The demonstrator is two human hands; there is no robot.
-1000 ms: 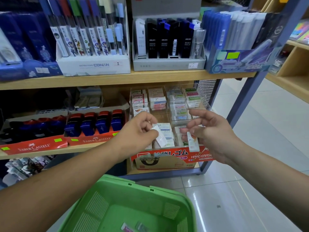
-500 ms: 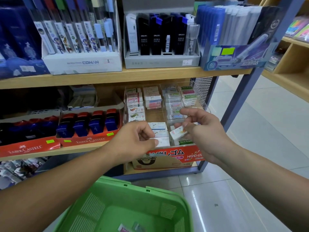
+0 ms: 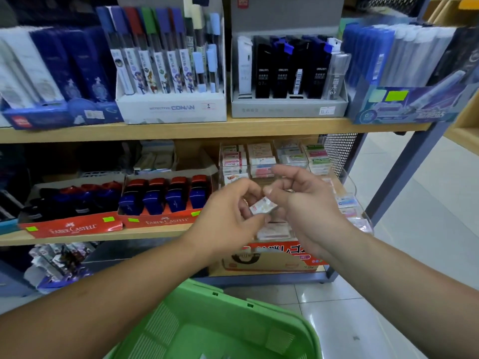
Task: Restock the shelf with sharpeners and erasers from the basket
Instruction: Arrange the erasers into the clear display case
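Observation:
A small white wrapped eraser (image 3: 261,206) sits between my two hands in front of the middle shelf. My left hand (image 3: 228,216) pinches its lower left end. My right hand (image 3: 303,203) has thumb and fingers curled at its upper right end. Behind them a clear acrylic rack (image 3: 347,177) holds several rows of erasers (image 3: 260,158). Blue and red sharpeners (image 3: 166,195) stand in a Faber-Castell tray (image 3: 158,222) to the left. The green basket (image 3: 220,325) is below my arms.
The upper wooden shelf (image 3: 181,129) carries boxes of pencil leads and pens. A red and cardboard eraser box (image 3: 269,257) stands under the rack. A blue-grey metal post (image 3: 404,172) frames the shelf's right end, with glossy tiled floor (image 3: 414,255) beyond.
My hands came together in front of the rack and now both meet on one eraser. The right hand no longer holds its own eraser. The view has shifted slightly.

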